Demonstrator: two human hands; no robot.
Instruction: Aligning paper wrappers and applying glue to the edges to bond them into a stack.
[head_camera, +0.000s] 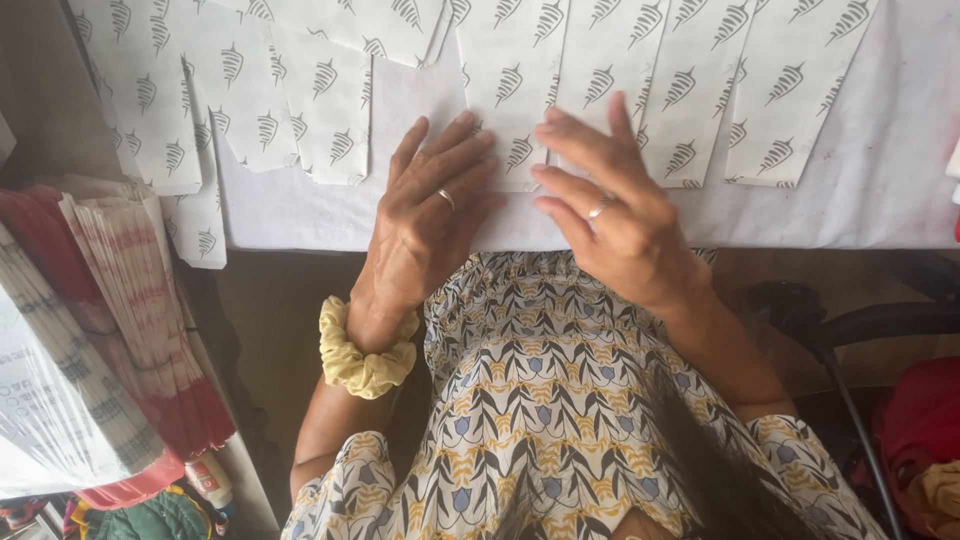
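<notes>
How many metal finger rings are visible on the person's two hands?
2. One silver ring sits on a finger of the left hand; the other silver ring sits on a finger of the right hand. More may be hidden beneath the fingers.

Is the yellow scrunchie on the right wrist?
No, the yellow scrunchie sits on the wrist of the left hand, while the right hand has a bare wrist; both hands press flat on the patterned paper sheet.
</notes>
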